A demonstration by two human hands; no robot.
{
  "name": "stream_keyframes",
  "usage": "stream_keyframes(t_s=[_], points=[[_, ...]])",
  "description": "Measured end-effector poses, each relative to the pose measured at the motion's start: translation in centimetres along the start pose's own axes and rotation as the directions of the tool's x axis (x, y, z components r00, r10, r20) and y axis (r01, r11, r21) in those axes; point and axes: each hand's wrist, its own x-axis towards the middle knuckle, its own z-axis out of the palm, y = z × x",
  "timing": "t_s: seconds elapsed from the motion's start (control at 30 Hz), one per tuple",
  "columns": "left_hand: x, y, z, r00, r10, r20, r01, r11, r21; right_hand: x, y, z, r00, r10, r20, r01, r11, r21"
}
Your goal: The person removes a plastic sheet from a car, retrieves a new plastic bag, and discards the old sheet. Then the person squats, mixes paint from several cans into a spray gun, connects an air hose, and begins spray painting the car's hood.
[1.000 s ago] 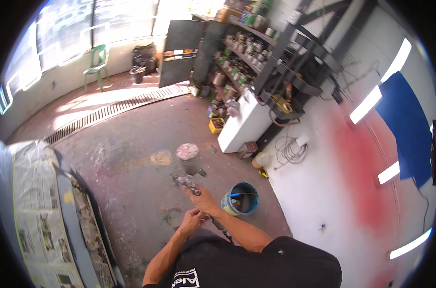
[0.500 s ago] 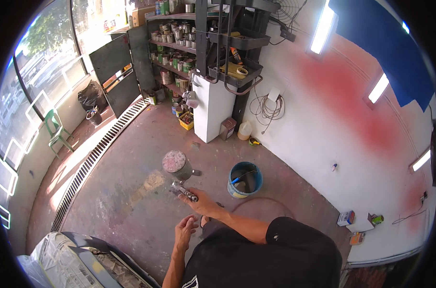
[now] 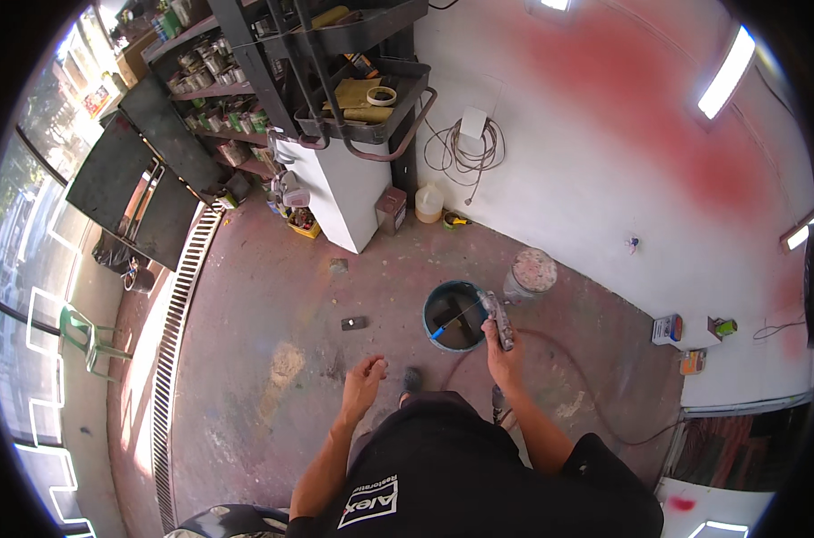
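My right hand [image 3: 504, 351] is closed around the metal body of a spray gun [image 3: 497, 321]. A paint-spattered cup [image 3: 531, 273], its lid blotched pink and white, appears attached to the gun, beyond its body. Hand and gun are above the right edge of a blue bucket [image 3: 428, 314] on the floor. Inside the bucket is dark liquid, with a blue-handled tool [image 3: 438, 333] resting across it. To the left of the bucket, my left hand [image 3: 363, 380] has its fingers curled together; whether they pinch something small is hidden.
A reddish hose [image 3: 577, 372] curves across the floor. Beyond the bucket stand a white pillar [image 3: 340, 193], a black tool rack [image 3: 371, 117] and paint-can shelves [image 3: 212, 85]. A small dark object [image 3: 354, 323] lies on the floor. At left are a drain grate [image 3: 169, 359] and green chair [image 3: 84, 336].
My right hand has carried the spray gun and cup rightward, from left of the blue bucket to above its right edge. My left hand remains curled. The view has turned and shifted.
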Motion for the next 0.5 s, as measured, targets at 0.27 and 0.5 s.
stream_keyframes(t_s=[0.27, 0.5], points=[[18.2, 17.2, 6.9, 0.856, 0.395, 0.334, -0.513, 0.735, 0.444, 0.8, 5.7, -8.6, 0.821, 0.237, -0.520, -0.237, 0.969, 0.068], [38.6, 34.0, 17.1, 0.377, 0.636, 0.673, -0.862, -0.026, 0.507, -2.7, 9.4, -8.6, 0.520, 0.301, -0.800, -0.445, 0.894, 0.047]])
